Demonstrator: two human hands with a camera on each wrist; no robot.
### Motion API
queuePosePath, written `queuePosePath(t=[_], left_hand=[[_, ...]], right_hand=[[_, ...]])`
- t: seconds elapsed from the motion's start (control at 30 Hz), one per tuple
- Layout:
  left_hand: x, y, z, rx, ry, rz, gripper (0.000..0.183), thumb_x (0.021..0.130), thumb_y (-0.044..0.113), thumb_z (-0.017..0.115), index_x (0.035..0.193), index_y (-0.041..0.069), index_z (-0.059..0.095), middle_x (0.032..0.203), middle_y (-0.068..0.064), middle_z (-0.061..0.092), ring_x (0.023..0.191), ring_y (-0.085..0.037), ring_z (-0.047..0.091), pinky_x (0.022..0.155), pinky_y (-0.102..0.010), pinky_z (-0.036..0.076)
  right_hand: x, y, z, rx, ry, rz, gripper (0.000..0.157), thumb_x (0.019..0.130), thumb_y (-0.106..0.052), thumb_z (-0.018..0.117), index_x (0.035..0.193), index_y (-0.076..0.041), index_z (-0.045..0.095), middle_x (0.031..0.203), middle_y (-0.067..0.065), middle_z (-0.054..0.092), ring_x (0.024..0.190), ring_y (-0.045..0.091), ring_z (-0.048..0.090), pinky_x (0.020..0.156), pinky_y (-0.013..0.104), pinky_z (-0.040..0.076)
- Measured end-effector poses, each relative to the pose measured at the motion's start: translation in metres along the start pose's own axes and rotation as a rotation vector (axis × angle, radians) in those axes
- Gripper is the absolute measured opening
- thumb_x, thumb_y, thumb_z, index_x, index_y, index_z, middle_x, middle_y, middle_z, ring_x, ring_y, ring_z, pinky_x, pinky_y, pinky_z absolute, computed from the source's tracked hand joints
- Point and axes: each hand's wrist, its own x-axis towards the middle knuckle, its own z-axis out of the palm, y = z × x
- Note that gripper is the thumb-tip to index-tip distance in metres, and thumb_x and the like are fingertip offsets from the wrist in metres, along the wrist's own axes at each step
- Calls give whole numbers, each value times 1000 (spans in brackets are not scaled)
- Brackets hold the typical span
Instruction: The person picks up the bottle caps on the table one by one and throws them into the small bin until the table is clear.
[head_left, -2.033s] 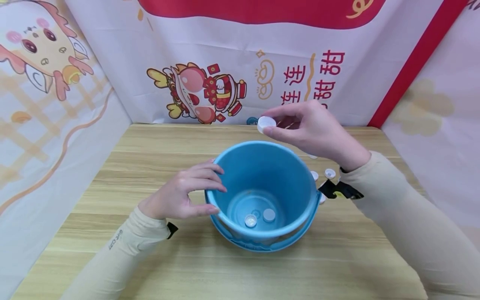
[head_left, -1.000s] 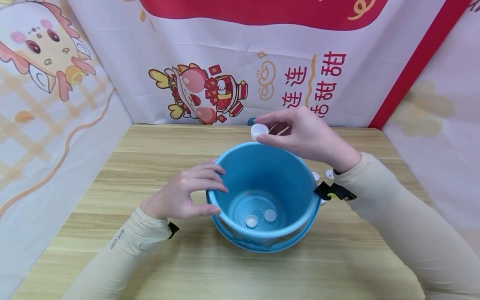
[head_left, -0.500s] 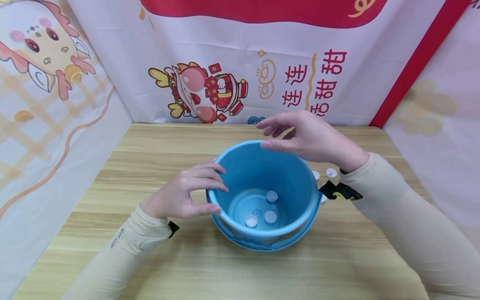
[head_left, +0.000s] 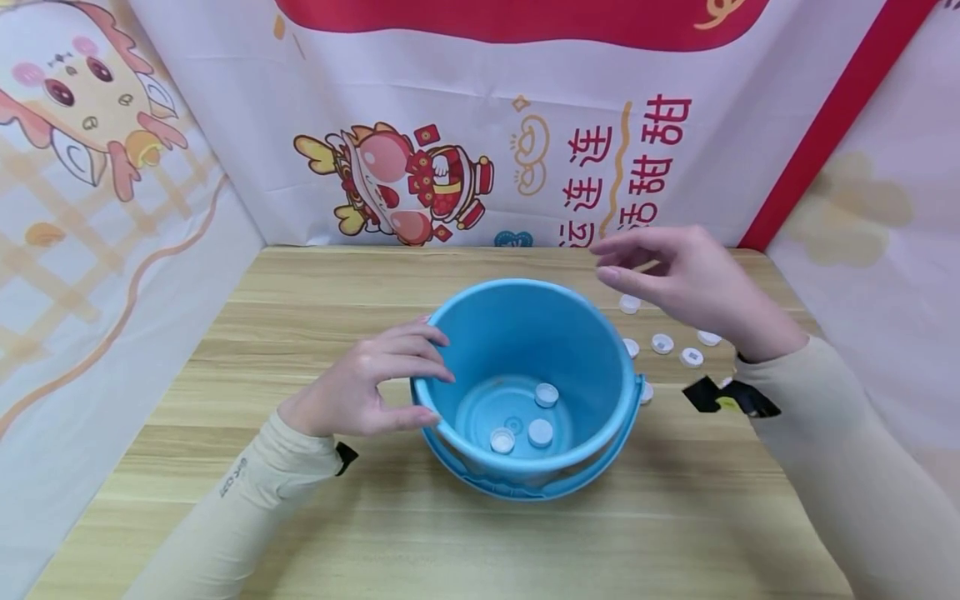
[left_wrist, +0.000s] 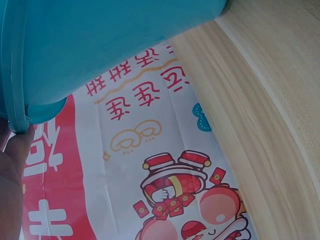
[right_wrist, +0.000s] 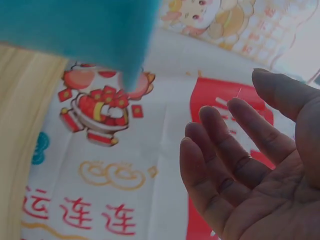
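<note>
A blue bucket point(head_left: 525, 308) stands upright on the table, its handle folded down at the front. My left hand point(head_left: 375, 379) holds the bucket's left rim, fingers over the edge and thumb on the near side. Three white bottle caps lie on the bucket's floor: one at the back point(head_left: 547, 395), a closed-top cap point(head_left: 540, 432) and a cap with its hollow up point(head_left: 502, 440). My right hand point(head_left: 682, 279) is in the air right of the bucket, fingers loosely bent with nothing in them, as the right wrist view also shows for this hand point(right_wrist: 250, 165).
Several more white bottle caps lie on the wooden table point(head_left: 337, 517) right of the bucket, among them a cap point(head_left: 662, 343) beneath my right hand and a cap point(head_left: 629, 304) near its fingertips. A printed cloth point(head_left: 450, 83) closes off the back and sides.
My right hand let a bottle cap go into the bucket, where it now lies beside the other two. Then the hand moved right, away from the bucket. My left hand stayed on the rim.
</note>
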Motion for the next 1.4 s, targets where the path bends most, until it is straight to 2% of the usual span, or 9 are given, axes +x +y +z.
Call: queuePosePath(t=[0.1,0.27,0.33,0.47,0.63,0.87,0.97,1.2,1.4], left_hand=[[1,-1,1,1,12,22,45,90,51,67,107,10,74,107,0,70,119,-29,56,109,-53,38],[1,-3,3,-2,41,69,40,91,46,69,107,10,73,106,0,70,116,-31,57,111,-53,36],[1,-3,3,-5,46,79,39,91,45,69,108,10,73,106,0,70,116,-32,57,111,-53,36],[2,-3,4,-7,48,83,39,91,44,70,108,9,73,107,0,70,116,-33,56,111,-54,36],[2,-4,4,-4,50,76,40,91,46,69,108,9,73,107,-1,70,117,-31,56,110,-54,37],[0,-2,3,-10,48,45,42,91,48,68,107,10,74,107,-3,70,118,-31,56,109,-54,38],[-1,-2,3,-12,46,29,42,91,49,67,108,10,74,107,-4,70,119,-30,55,108,-53,39],[0,-4,4,1,59,72,40,91,46,68,108,10,73,107,-4,70,118,-31,56,110,-53,37],[0,-5,5,-7,60,77,40,91,46,68,108,9,73,107,-4,70,117,-33,56,112,-52,35]], right_hand=[[-9,23,3,5,17,49,38,91,-36,72,123,-17,69,111,2,69,96,19,64,75,17,54],[-26,64,12,30,0,142,40,91,-42,71,124,-20,69,112,1,69,95,20,63,72,25,57],[-33,81,18,31,-23,155,40,91,-42,71,124,-20,68,112,1,69,94,21,63,71,29,59],[-47,110,32,24,-73,164,40,92,-38,71,125,-15,68,111,5,70,95,23,65,73,30,58],[-60,137,46,2,-136,201,43,92,-37,72,126,-12,67,109,5,70,96,24,65,77,31,58],[-69,154,57,-36,-185,195,46,91,-36,73,126,-8,68,104,4,69,93,23,63,79,33,58],[-72,158,61,-61,-199,199,44,88,-35,76,124,-11,69,103,3,69,92,23,63,77,32,58],[-75,162,70,-57,-222,178,42,87,-32,78,124,-15,69,107,2,68,95,23,62,79,36,58],[-72,164,77,-91,-213,152,39,87,-27,79,123,-17,69,101,-3,68,89,20,61,78,34,56]])
